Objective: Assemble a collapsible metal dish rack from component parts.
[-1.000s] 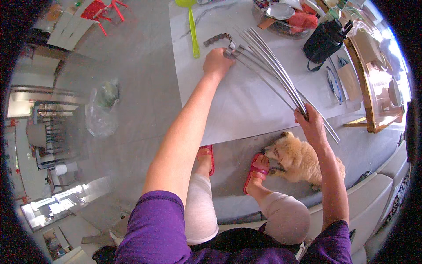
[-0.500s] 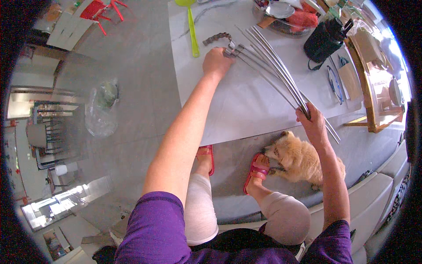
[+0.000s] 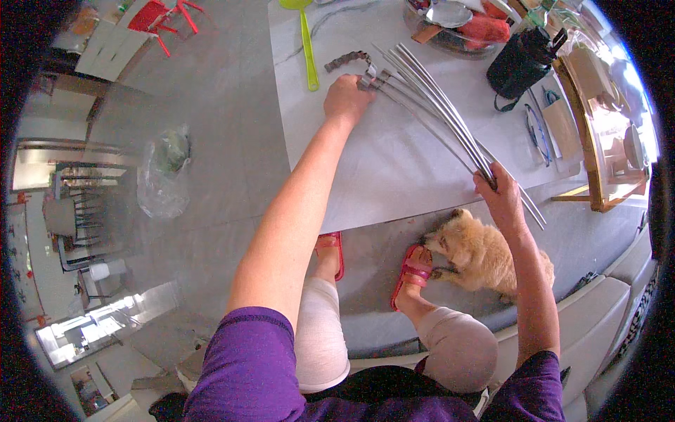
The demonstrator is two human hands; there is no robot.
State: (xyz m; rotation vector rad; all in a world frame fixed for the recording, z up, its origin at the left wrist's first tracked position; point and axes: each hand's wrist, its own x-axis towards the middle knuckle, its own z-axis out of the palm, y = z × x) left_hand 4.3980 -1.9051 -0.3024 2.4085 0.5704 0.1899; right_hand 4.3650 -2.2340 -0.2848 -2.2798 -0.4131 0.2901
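Observation:
A bundle of long, thin metal rods (image 3: pixel 441 105) slants over the table, and my right hand (image 3: pixel 500 193) is closed around it near the lower end. A few rod ends stick out past that fist toward the table's near edge. My left hand (image 3: pixel 346 98) is closed at the far left, gripping small silvery metal fittings (image 3: pixel 370 80) where several other rods meet. Its fingers partly hide these fittings. Just beyond the left hand lies a dark, knobbly curved strip (image 3: pixel 346 60); whether it joins the fittings I cannot tell.
On the grey-white table (image 3: pixel 351 183) are a green long-handled utensil (image 3: pixel 308 53), a black bottle pouch (image 3: pixel 519 67), glasses (image 3: pixel 536 133) and a bowl of items (image 3: pixel 460 35). A light-brown dog (image 3: pixel 485 253) lies under the near edge by my red sandals (image 3: pixel 410 274). A plastic bag (image 3: pixel 165 172) lies on the floor.
The far tips of the rods have shifted slightly left. Both hands keep their grip in nearly the same places.

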